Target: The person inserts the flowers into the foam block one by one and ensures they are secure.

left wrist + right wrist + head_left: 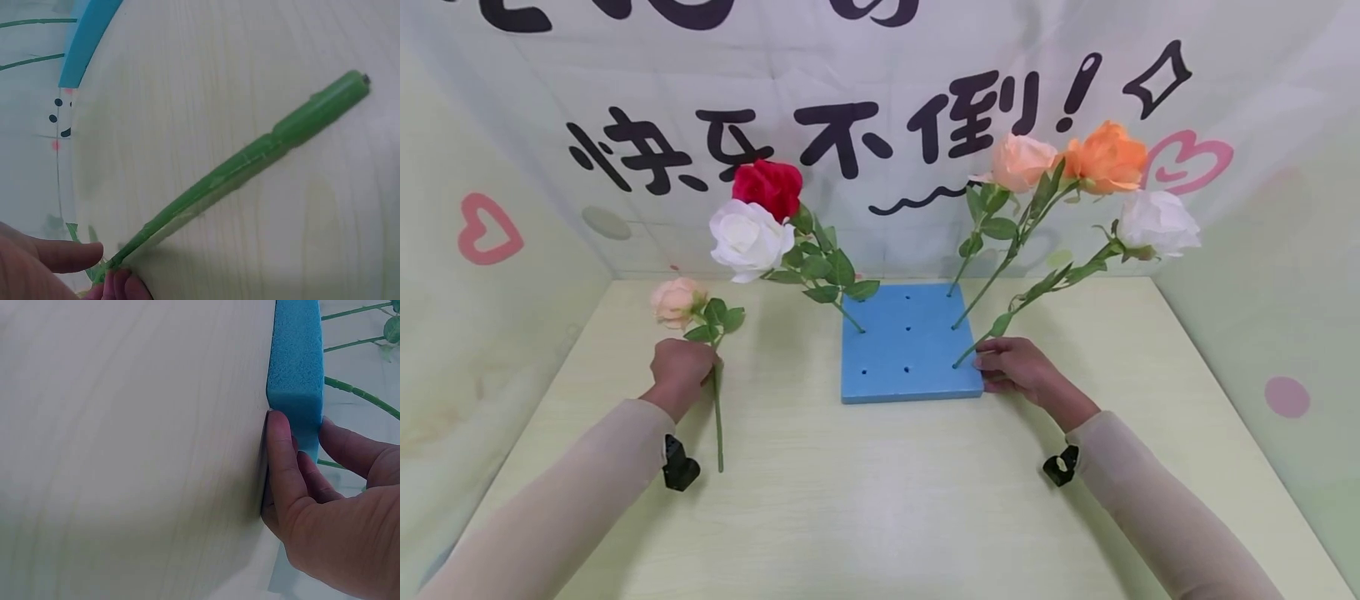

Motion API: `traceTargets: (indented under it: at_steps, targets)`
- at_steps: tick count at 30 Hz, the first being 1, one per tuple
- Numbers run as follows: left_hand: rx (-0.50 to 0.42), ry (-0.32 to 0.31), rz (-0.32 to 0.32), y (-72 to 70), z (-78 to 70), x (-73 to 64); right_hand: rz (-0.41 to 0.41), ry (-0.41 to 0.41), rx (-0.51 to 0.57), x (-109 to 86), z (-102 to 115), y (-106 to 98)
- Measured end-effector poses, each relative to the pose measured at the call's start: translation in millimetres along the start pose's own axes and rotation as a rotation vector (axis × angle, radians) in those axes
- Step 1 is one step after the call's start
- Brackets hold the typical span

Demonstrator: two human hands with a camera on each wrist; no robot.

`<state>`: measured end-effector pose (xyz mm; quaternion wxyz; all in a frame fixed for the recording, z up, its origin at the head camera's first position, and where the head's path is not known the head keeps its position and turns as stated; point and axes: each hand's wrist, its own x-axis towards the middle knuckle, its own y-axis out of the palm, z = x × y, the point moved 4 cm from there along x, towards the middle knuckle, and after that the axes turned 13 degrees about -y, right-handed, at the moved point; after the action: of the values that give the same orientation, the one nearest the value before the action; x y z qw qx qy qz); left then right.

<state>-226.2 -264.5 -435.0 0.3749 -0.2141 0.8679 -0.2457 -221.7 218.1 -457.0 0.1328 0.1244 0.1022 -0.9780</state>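
My left hand [683, 371] pinches a pale pink rose [676, 302] by its stem, left of the blue foam block [887, 354]. The rose's head points away and its stem [250, 162] runs toward me, the bare end free in the left wrist view. At the block's front right corner is my right hand [1018, 367]. It grips the edge, thumb at the upper face and fingers against the side and low down, as the right wrist view shows. Small holes dot the block's top.
On the block's left side lean a red rose [769, 187] and a white rose [751, 237]. A peach rose [1021, 162], an orange flower [1108, 158] and another white rose [1157, 223] lean out from its right side. Printed cloth walls [880, 242] surround the table [880, 500].
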Motion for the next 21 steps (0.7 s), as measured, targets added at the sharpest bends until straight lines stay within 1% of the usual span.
traceTargets:
  at_steps: [3, 9, 16, 19, 21]
  targets:
    - [0.023, 0.004, -0.026, 0.2, 0.2, -0.1, -0.001, 0.002, 0.000, 1.0, 0.3, 0.1]
    - [0.053, -0.003, -0.036, 1.0, -0.8, -0.5, 0.001, 0.003, 0.002, 2.0, 0.9, 0.0]
    - [0.077, 0.010, -0.002, 0.5, -2.1, 2.5, -0.002, 0.004, -0.004, 1.8, -0.2, 0.0]
    - [0.056, -0.001, 0.025, -1.0, -0.3, 5.1, -0.001, 0.005, -0.006, 1.3, -0.7, -0.1]
    - [0.024, -0.011, 0.052, -1.4, 1.1, 5.8, 0.001, 0.003, -0.007, 1.0, -0.8, -0.1]
